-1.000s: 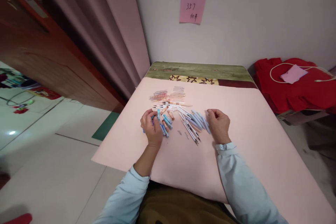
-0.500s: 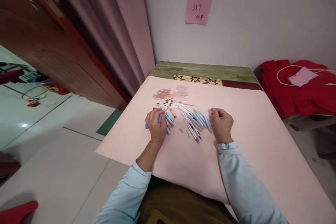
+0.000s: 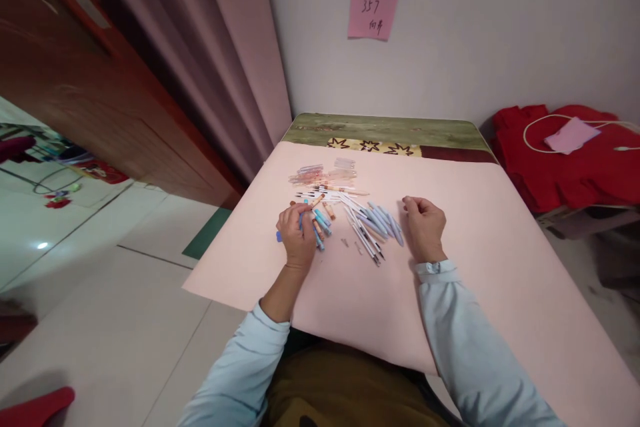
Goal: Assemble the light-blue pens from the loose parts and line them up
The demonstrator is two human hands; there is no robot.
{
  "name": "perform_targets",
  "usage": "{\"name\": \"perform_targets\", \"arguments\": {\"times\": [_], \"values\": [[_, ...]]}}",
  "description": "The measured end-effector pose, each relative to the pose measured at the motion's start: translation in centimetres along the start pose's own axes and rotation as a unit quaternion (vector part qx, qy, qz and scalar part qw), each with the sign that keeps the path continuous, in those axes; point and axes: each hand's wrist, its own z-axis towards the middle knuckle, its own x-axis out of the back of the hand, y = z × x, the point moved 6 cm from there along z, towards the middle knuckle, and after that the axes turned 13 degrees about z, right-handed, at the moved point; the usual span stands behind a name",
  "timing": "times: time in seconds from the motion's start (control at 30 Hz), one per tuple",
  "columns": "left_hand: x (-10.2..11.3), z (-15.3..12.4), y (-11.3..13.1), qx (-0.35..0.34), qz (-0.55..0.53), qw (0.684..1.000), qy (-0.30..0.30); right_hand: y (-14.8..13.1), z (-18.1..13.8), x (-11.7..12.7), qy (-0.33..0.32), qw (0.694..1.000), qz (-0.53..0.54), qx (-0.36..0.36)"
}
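Left grip (image 3: pixel 299 230), hold unclear, now farther over the stubby blue-and-orange sticks (image 3: pixel 323 219).

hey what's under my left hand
Blue pieces show on both sides of your left hand, with brown ones to its right. Anything directly beneath the hand is covered.

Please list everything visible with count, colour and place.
Table: one, green end, by wall.
Cover: one, pink, on table.
Short pieces: several, blue and brown, left on cover.
Rods: many, white, centre.
Tubes: several, mostly bluish, right of rods.
Clear pieces: many, pinkish, beyond rods.
Tiny pieces: two, clear, left of rods.
Note: one, pink, on wall.
Cloth: one, red, right.
Cable: one, whitish, on cloth.
Paper: one, pink, on cloth.
Door: one, brown, left.
Curtain: one, mauve, left.
Floor: one, pale, left.
Left hand: one, over short pieces.
Right hand: one, beside tubes.
Sleeves: two, bluish, forearms.
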Motion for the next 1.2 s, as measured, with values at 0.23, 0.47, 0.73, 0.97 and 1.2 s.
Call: {"name": "perform_targets", "arguments": {"times": [0.23, 0.47, 0.73, 0.97, 1.2], "values": [[0.0, 0.0, -0.9, 0.023, -0.019, 1.000, 0.009, -0.6, 0.0, -0.6, -0.184, 0.980, -0.014, -0.076], [1.2, 0.7, -2.3, 0.041, -0.050, 0.996, 0.053, -0.3, 0.1, 0.3, -0.231, 0.962, 0.016, -0.147], [1.5, 1.0, -2.3, 0.030, -0.072, 0.995, 0.056, -0.5, 0.4, 0.6, -0.206, 0.966, 0.038, -0.153], [1.1, 0.7, -1.6, 0.013, -0.063, 0.997, 0.031, -4.0, -0.6, -0.6, -0.231, 0.966, 0.092, -0.075], [0.8, 0.2, -1.5, 0.019, -0.086, 0.996, 0.019, -4.9, -5.5, -3.6, -0.500, 0.852, 0.017, -0.152]]}}
